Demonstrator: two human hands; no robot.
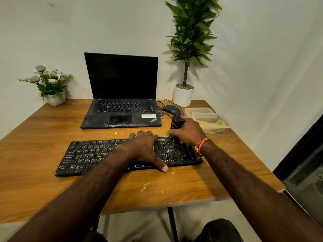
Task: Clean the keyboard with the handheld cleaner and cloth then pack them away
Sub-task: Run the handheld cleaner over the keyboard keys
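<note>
On the desk (43, 130), the task stood at an early-to-mid stage. Keyboard (90, 154) lay near the front edge, w/ pale dust and crumbs visible across its keys; more specks sat on the wood just in front of it. Judgement: vacuuming was under way, not done; wiping and packing were left.

Left hand (146, 147) lay flat on the keyboard's middle, fingers straight, thumb over the front edge. It pressed down and gripped nothing.

Right hand (189, 131) was wrapped around the black handheld cleaner (177, 124), held upright, nozzle end down on the keyboard's right section.

Cloth (215, 124), yellow, sat in a clear plastic box (201, 110) at far right, apparently unused.
</note>
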